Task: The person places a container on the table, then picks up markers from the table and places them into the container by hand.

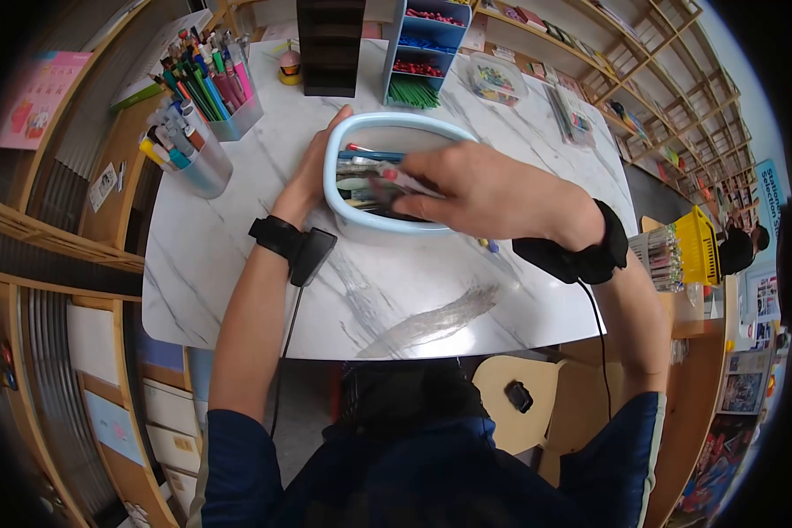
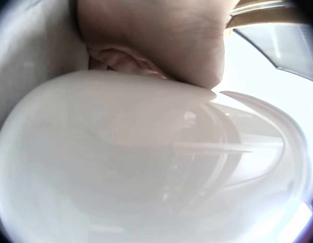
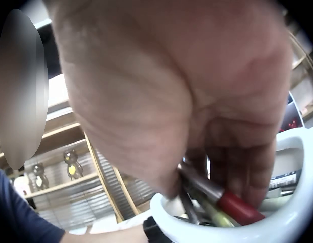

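Note:
A white tub with a light blue rim (image 1: 332, 167) stands on the table, holding many pens and pencils. My left hand (image 1: 312, 172) holds the tub's left side from outside; in the left wrist view its palm (image 2: 156, 38) lies against the glossy white wall (image 2: 121, 152), fingertips hidden. Over the tub's opening, my right hand (image 1: 480, 189) reaches in with fingers bent down. Thumb and fingers pinch a few pens, among them a grey and red pen (image 3: 230, 202) that slants down over the others. In the head view that hand is slightly blurred and covers the tub's right part.
Left of the tub stand two clear holders of pens (image 1: 207, 167) and markers (image 1: 233, 119). Behind it are a dark tiered rack (image 1: 330, 53) and a blue organiser (image 1: 422, 44). A clear box (image 1: 497, 79) sits back right. Small blue-yellow item (image 1: 488, 245) lies beside the tub.

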